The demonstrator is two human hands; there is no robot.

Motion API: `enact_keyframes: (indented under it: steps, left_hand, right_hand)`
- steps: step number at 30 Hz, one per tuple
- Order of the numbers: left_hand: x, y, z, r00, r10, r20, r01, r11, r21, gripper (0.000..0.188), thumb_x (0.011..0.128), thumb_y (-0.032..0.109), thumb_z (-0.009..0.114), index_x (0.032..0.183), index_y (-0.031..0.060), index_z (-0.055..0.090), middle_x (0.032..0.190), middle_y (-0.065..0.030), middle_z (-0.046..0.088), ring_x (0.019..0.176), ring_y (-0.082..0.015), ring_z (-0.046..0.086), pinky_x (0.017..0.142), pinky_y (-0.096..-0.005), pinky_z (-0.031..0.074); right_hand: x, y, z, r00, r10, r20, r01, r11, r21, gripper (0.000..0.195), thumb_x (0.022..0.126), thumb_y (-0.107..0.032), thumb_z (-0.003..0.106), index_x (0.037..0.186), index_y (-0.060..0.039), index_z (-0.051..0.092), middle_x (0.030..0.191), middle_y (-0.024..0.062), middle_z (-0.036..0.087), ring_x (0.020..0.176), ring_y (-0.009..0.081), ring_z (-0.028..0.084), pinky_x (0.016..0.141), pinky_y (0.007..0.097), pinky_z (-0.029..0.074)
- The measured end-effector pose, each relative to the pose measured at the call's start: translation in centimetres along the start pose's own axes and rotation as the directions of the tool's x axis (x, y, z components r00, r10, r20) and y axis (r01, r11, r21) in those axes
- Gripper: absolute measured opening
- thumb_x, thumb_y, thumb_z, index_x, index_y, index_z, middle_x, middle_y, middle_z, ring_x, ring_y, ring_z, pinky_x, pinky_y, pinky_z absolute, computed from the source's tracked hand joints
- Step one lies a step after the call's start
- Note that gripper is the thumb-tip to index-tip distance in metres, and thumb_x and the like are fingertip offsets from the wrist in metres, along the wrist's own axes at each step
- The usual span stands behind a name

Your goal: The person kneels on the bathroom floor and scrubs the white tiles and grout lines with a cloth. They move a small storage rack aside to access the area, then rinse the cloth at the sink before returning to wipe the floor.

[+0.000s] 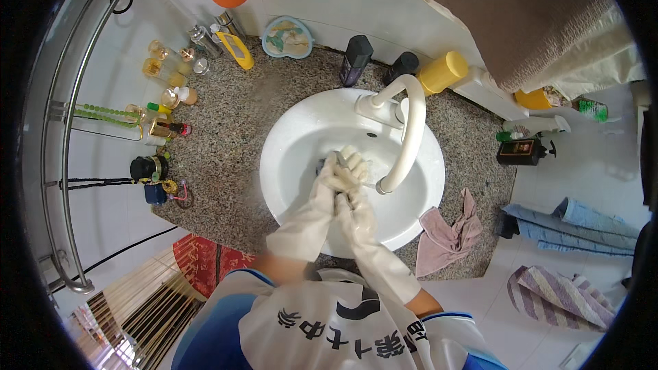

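Both my hands wear long off-white rubber gloves and meet low over the white oval washbasin [288, 123]. My left hand [331, 177] lies across the fingers of my right hand [355, 213], glove against glove. A small dark patch shows beside the left glove's fingers, and a greyish bit lies among them; whether either is a held object is unclear. The spout of the cream gooseneck faucet [419, 123] ends just right of the gloves. What looks like a thin stream of water reaches them from it. The palms are hidden.
The basin is set in a speckled stone counter [226, 164]. A pink cloth [447, 241] lies at its right. Black bottles [356, 60] and a yellow bottle [442, 73] stand behind the faucet. Small glass bottles [159, 69] line the left wall below a metal rail [77, 92].
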State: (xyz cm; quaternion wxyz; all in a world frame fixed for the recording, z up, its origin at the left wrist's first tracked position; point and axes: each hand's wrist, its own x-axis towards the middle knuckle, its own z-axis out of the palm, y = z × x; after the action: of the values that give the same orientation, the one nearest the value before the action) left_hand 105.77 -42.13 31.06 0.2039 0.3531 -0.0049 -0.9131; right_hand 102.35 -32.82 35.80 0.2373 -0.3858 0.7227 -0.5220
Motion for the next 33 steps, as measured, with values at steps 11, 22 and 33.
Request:
enact_keyframes:
  steps: [11, 22, 33]
  left_hand:
    - [-0.3, 0.5, 2.3, 0.993, 0.026, 0.117, -0.030, 0.999, 0.035, 0.057, 0.116, 0.040, 0.035, 0.157, 0.0021, 0.049, 0.148, -0.0167, 0.061, 0.138, -0.0284, 0.058, 0.120, -0.0439, 0.044]
    - [-1.1, -0.1, 2.1, 0.993, -0.100, -0.059, 0.099, 0.995, -0.030, 0.039, 0.107, 0.037, 0.068, 0.127, 0.0031, 0.065, 0.119, -0.0088, 0.069, 0.106, -0.0233, 0.069, 0.093, -0.0378, 0.059]
    - [-1.1, 0.3, 2.8, 0.984, -0.033, -0.172, 0.027, 0.999, -0.037, 0.069, 0.105, 0.060, 0.061, 0.128, -0.0052, 0.067, 0.092, -0.0084, 0.075, 0.086, -0.0201, 0.070, 0.083, -0.0364, 0.063]
  right_hand:
    - [-1.1, 0.8, -1.4, 0.998, -0.054, 0.024, 0.056, 0.990, -0.131, 0.055, 0.097, 0.007, 0.044, 0.151, 0.0028, 0.056, 0.157, 0.0270, 0.054, 0.153, 0.0352, 0.045, 0.130, 0.0435, 0.026]
    - [1.5, 2.4, -3.4, 0.985, -0.021, -0.172, 0.035, 0.996, 0.083, 0.064, 0.100, -0.029, 0.078, 0.152, -0.0026, 0.052, 0.122, 0.0068, 0.070, 0.100, 0.0167, 0.068, 0.087, 0.0324, 0.057]
    - [-1.1, -2.8, -7.9, 0.880, 0.376, 0.289, -0.462, 0.820, 0.339, 0.019, 0.104, -0.015, 0.069, 0.119, -0.0038, 0.074, 0.087, -0.0012, 0.072, 0.064, 0.0041, 0.053, 0.058, 0.0205, 0.045]
